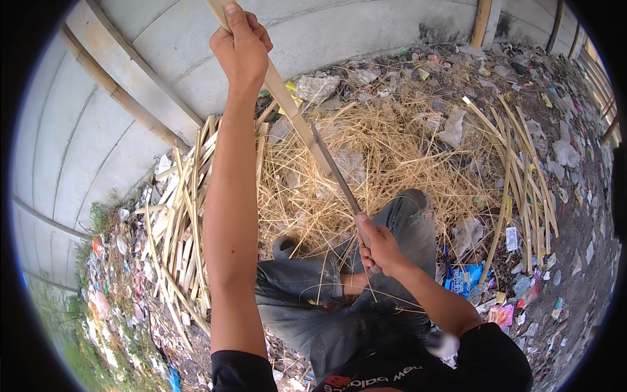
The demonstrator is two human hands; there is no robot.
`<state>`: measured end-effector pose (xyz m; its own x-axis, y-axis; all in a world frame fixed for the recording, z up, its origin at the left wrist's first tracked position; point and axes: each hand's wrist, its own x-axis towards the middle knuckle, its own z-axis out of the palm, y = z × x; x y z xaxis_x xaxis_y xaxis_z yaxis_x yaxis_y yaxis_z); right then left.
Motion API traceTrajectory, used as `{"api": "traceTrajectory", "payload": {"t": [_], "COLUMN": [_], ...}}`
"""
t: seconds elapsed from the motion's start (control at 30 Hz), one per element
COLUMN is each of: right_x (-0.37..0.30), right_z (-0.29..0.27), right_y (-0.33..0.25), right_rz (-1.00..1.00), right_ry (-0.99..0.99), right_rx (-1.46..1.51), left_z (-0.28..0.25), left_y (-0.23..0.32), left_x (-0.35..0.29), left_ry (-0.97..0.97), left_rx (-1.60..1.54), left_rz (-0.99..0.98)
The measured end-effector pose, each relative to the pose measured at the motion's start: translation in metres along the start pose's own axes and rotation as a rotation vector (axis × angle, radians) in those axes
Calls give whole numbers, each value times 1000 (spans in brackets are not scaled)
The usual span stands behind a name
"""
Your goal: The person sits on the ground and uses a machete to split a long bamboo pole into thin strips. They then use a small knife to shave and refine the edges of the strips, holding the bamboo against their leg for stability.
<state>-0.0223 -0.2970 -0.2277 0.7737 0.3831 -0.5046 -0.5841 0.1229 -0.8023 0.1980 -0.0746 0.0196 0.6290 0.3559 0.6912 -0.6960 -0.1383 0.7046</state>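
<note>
My left hand (241, 53), raised at the top with the arm stretched out, is closed round a long flat bamboo strip (285, 99). The strip slants down to the right, toward my bent knee. In front of my lap, my right hand (382, 249) grips the handle of a long, narrow-bladed knife (344, 185). The dark blade points up and to the left and lies along the strip's lower part, seemingly against its edge. Below them spreads a heap of thin bamboo shavings (379, 140).
Split bamboo strips (186, 222) are piled on the left; more strips (522, 183) lie on the right. A pale panel wall (326, 39) stands behind. Litter covers the ground, including a blue wrapper (465, 279). My crossed legs (313, 294) are beneath my arms.
</note>
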Motion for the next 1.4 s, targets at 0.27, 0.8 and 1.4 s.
{"api": "traceTrajectory", "payload": {"t": [0.27, 0.8, 1.4], "right_x": [-59, -33, 49], "right_z": [36, 27, 28], "right_y": [-101, -80, 41], "right_rz": [-725, -400, -186], "right_ry": [-204, -62, 12], "right_rx": [170, 164, 27], "left_z": [-6, -30, -33], "left_y": [-7, -3, -5], "left_x": [0, 9, 8], "left_ry": [-46, -55, 107], "left_rx": [-70, -87, 13], "left_rz": [-9, -20, 14]}}
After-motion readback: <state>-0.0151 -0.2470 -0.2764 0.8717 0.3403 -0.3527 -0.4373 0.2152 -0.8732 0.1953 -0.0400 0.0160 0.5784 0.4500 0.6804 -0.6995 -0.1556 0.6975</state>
